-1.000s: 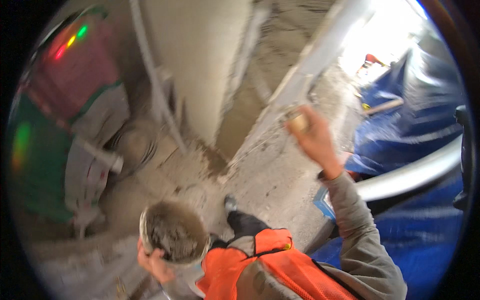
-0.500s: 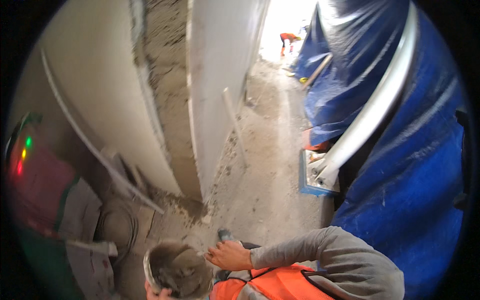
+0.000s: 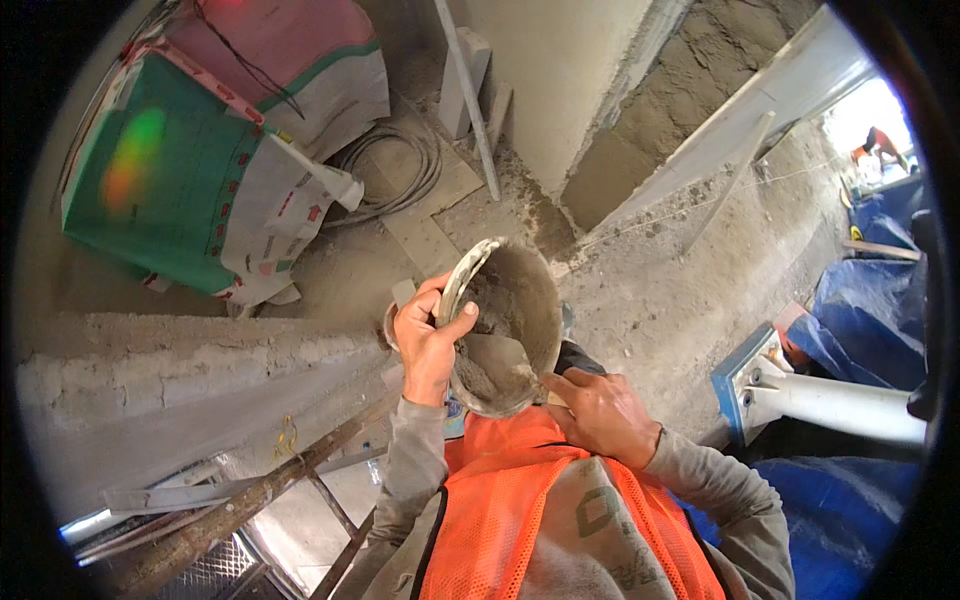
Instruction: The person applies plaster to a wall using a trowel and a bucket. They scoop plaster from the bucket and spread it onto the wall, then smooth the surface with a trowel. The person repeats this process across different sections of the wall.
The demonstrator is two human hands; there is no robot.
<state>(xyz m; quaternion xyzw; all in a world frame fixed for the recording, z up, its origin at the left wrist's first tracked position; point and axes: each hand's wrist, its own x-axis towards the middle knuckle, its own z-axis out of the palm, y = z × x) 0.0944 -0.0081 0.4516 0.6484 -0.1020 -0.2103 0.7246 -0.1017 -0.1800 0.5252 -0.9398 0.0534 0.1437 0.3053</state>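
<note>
Head view | left hand grips bucket at its right | right hand clasps trowel, blade inside

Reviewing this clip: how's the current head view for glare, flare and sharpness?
Head view, upper right: the bright opening is blown out; head view, left: coloured flare tints the green sheeting; head view, centre: left hand, right hand, bucket and trowel look reasonably sharp; head view, edges: black fisheye borders hide the corners.
</note>
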